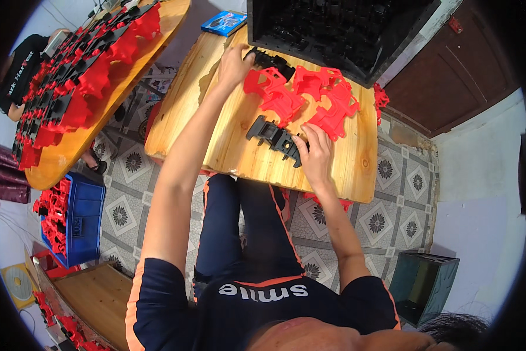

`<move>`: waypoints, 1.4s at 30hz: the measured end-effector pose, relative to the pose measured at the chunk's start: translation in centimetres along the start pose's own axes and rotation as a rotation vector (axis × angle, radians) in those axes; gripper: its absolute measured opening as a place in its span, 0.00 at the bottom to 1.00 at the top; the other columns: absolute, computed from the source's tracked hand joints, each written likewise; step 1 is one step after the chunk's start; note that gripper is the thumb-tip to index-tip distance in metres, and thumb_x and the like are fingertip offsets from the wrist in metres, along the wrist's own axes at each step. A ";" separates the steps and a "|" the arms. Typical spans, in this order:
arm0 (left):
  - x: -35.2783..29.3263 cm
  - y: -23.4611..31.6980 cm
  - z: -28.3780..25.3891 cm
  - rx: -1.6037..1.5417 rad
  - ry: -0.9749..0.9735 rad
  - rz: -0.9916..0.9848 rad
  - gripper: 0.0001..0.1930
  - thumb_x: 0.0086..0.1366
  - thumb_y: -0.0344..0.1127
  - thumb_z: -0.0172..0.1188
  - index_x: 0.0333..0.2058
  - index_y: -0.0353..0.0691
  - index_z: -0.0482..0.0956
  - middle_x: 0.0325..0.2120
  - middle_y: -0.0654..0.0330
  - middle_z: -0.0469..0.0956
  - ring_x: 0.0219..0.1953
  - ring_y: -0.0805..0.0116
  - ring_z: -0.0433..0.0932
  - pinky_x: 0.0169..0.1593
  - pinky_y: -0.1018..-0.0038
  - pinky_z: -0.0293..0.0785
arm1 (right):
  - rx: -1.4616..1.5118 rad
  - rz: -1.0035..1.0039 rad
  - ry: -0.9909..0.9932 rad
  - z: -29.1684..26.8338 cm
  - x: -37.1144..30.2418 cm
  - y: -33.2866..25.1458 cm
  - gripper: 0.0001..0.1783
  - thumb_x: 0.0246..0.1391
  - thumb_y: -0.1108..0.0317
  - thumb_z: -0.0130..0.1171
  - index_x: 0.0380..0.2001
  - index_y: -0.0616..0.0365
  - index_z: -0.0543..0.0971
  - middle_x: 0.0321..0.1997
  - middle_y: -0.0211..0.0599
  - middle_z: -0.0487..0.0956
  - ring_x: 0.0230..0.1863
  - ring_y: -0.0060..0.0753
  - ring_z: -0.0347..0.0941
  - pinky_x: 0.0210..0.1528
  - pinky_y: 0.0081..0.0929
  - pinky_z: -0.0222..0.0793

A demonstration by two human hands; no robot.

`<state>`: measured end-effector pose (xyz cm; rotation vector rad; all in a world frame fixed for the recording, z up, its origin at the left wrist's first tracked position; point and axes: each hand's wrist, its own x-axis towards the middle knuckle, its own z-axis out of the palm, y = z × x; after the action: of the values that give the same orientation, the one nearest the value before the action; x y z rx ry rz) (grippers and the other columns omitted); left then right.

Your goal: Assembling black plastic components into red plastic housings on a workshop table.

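You have two elongated, black, molded-plastic parts on the pale wooden tabletop. The nearer elongated black plastic part lies near your edge, slanting from upper left down to the right; it has open recesses and small projecting tabs, and its right end meets your right fingers. The farther, similarly black plastic part lies aslant toward the far side, its left end at your left fingers; its finer detail is too dark to tell.
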<state>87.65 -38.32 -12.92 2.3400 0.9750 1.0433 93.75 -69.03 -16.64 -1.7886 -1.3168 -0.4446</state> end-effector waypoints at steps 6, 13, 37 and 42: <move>3.3 5.3 1.8 -0.345 0.091 0.127 0.17 0.61 0.41 0.63 0.46 0.40 0.81 0.43 0.51 0.81 0.42 0.56 0.81 0.46 0.65 0.76 | 0.010 0.161 0.325 -2.2 -0.9 2.5 0.11 0.51 0.77 0.64 0.40 0.64 0.80 0.49 0.42 0.78 0.46 0.48 0.74 0.54 0.41 0.66; -7.1 11.0 -2.8 -0.536 0.070 0.037 0.12 0.64 0.33 0.62 0.46 0.38 0.81 0.39 0.56 0.81 0.40 0.69 0.81 0.40 0.73 0.79 | -0.250 0.040 -0.093 -4.9 3.1 5.3 0.23 0.40 0.75 0.70 0.45 0.56 0.79 0.58 0.48 0.70 0.55 0.51 0.68 0.55 0.40 0.68; -34.1 5.9 -15.8 -1.472 0.040 -0.816 0.36 0.65 0.41 0.60 0.67 0.50 0.50 0.54 0.51 0.70 0.55 0.57 0.73 0.54 0.57 0.77 | -0.395 -0.015 -0.403 2.1 2.3 -6.3 0.30 0.44 0.48 0.71 0.41 0.63 0.79 0.34 0.47 0.78 0.35 0.46 0.78 0.35 0.37 0.75; -36.2 4.0 -18.3 -1.501 0.100 -0.812 0.37 0.65 0.41 0.60 0.67 0.51 0.50 0.55 0.50 0.70 0.55 0.55 0.73 0.55 0.55 0.76 | 0.831 0.443 -0.093 -3.9 -1.0 -3.2 0.21 0.53 0.68 0.67 0.48 0.63 0.74 0.47 0.39 0.79 0.48 0.33 0.77 0.51 0.32 0.71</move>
<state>58.07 -66.18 -16.39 0.5913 0.6221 0.9461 91.21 -72.46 -13.80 -1.3182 -0.9129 0.3931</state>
